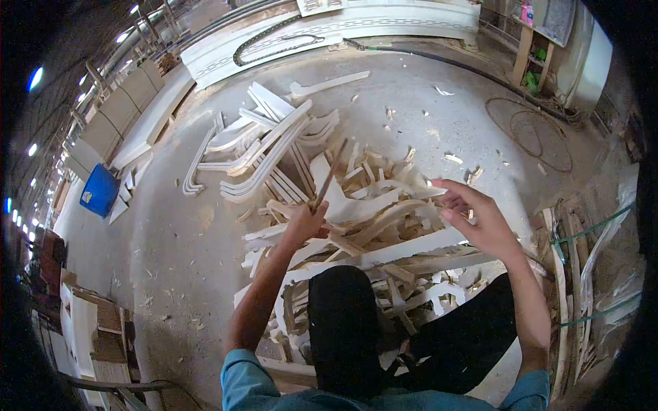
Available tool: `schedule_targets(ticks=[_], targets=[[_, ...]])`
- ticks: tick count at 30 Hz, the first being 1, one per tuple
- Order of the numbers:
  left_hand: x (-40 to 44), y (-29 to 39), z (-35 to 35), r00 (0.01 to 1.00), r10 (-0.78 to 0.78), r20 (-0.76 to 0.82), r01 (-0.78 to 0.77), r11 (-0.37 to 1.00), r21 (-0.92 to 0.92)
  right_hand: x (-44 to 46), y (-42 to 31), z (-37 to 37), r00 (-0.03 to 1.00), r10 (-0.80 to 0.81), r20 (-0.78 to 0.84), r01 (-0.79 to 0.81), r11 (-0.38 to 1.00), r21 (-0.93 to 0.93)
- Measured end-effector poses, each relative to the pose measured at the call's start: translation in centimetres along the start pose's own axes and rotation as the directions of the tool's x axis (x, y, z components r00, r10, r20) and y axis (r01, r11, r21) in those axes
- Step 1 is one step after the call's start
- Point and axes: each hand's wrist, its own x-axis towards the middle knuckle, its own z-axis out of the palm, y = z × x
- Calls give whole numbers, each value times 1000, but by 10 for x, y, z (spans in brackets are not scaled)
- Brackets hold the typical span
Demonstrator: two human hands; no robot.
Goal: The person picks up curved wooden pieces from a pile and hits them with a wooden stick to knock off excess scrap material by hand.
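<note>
My left hand (308, 222) is closed round the lower end of a long, narrow, dark brown blade-like tool (332, 171), which points up and away from me. Whether it is a knife or a plain strip cannot be made out. My right hand (480, 216) has its fingers curled about the right end of a pale curved piece of wood (367, 207). That piece lies across a heap of wood offcuts (391, 229) in front of my knees. A long pale board (411, 248) crosses the heap nearer to me.
Beyond the heap lies a stack of curved wooden parts (264, 161). A blue bin (100, 190) stands at the left near stacked panels (127, 103). Strapped wood strips (572, 274) are at the right. A dark hose (466, 61) runs along the far floor.
</note>
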Motion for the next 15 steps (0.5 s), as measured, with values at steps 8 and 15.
schedule_targets(ticks=[8,15], targets=[[63,11,4,1000,-11,-19,21,733,680,-1,-11,1,990,-80,117,88,994,-63],[54,0,-8,958,-229,171,251,960,-122,-5,-18,-5,986,-78,147,90,993,-75]])
